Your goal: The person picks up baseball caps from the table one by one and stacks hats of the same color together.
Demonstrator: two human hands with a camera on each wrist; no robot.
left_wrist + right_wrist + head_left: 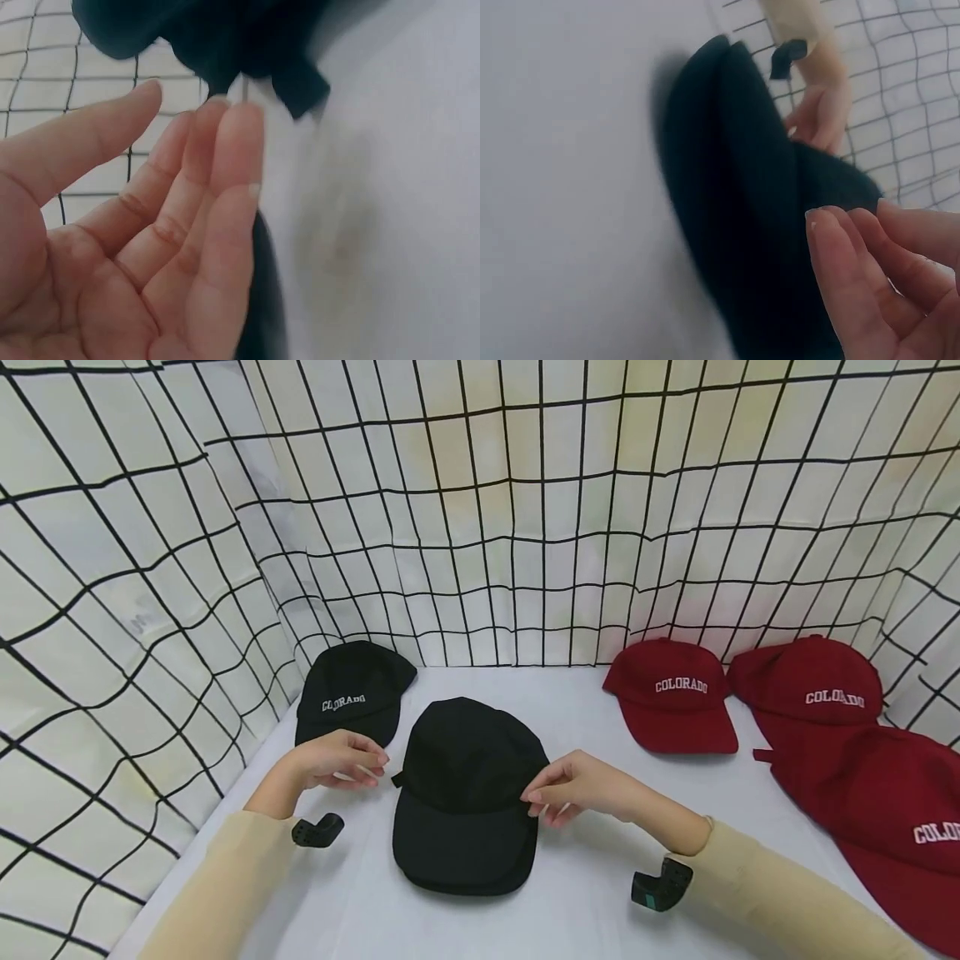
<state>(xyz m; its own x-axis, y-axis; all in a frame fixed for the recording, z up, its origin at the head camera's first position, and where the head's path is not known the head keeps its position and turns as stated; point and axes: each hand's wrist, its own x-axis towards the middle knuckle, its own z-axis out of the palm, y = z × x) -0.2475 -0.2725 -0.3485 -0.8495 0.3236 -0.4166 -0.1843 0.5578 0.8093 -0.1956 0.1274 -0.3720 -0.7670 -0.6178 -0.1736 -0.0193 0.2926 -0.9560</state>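
Observation:
A plain black cap (pixel 472 768) lies in the middle of the white table, crown away from me and brim toward me. Two brim layers (pixel 731 112) show, one over the other, in the right wrist view. Just off the cap's left side is my left hand (pixel 341 760), its fingers (pixel 232 150) loosely extended with nothing between them and the thumb apart. My right hand (pixel 573 789) is at the cap's right edge, fingertips overlapping it in the head view, fingers loosely bent. Behind my left hand sits a black cap lettered COLORADO (pixel 356 689).
Several red COLORADO caps lie on the right: one red cap (pixel 671 693) at the back, another (pixel 813 685) beside it, a larger-looking one (pixel 885 810) nearer. White walls with black grid netting (pixel 517 510) enclose the back and sides of the table (pixel 585 902).

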